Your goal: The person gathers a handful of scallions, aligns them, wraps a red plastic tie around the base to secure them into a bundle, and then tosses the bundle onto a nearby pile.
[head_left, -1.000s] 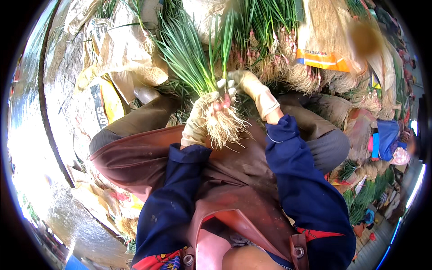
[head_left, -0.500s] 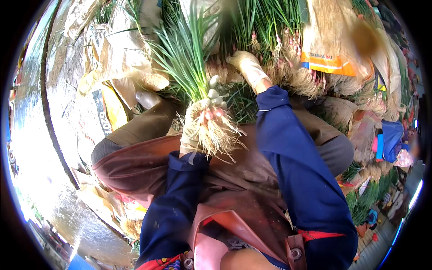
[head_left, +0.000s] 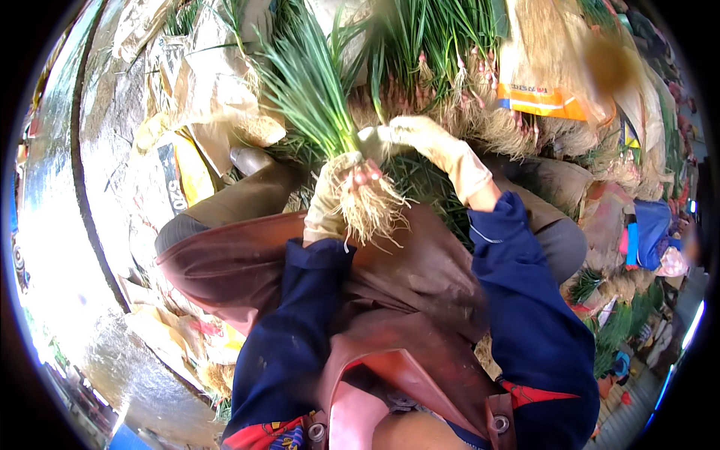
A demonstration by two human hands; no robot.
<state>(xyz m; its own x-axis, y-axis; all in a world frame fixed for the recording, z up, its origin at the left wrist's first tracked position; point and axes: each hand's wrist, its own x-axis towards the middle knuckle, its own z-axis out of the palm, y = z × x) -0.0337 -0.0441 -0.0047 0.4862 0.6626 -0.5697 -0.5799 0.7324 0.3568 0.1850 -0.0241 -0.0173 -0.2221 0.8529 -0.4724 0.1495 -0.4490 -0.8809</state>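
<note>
A bunch of spring onions (head_left: 322, 105) with long green leaves, pinkish bulbs and pale stringy roots is in front of me. My left hand (head_left: 330, 199), in a pale dirty glove, is wrapped round its lower stems. The roots (head_left: 371, 210) hang toward my lap. My right hand (head_left: 427, 142), gloved too, reaches across to the bunch's right side with its fingers closed. A single spring onion stalk (head_left: 377, 94) rises from those fingers, its lower end hidden by the glove.
More spring onions (head_left: 457, 37) lie in rows at the far side, roots toward me. Pale sacks (head_left: 551, 60) cover some of them. Loose green leaves (head_left: 420, 180) lie between my legs. A brown apron (head_left: 420, 262) covers my lap. Wet grey ground (head_left: 105, 187) stretches along the left.
My right hand has come back from the far rows to the bunch, a stalk now in its fingers. My left hand has risen slightly with the bunch, its fingers now closed round the stems.
</note>
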